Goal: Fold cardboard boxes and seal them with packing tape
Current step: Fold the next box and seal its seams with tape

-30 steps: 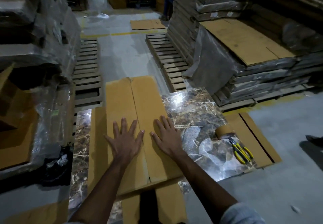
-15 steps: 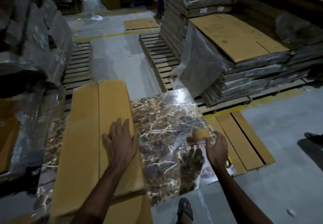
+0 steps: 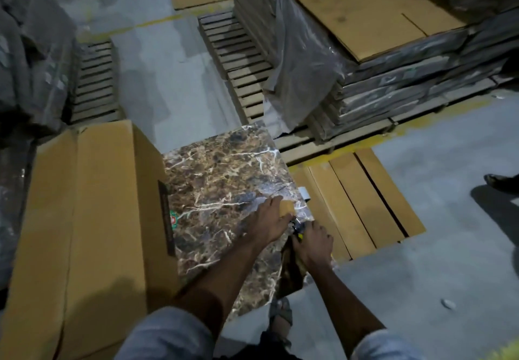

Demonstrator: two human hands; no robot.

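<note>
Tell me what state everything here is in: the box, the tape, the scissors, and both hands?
cardboard box, folded into shape, flaps closed, resting on the marble slab.
tape roll, pinched in the left hand.
left hand, curled round the tape roll.
scissors, mostly hidden; blades unclear.
right hand, curled round the scissors.
floor cardboard, lying flat, unfolded.
</note>
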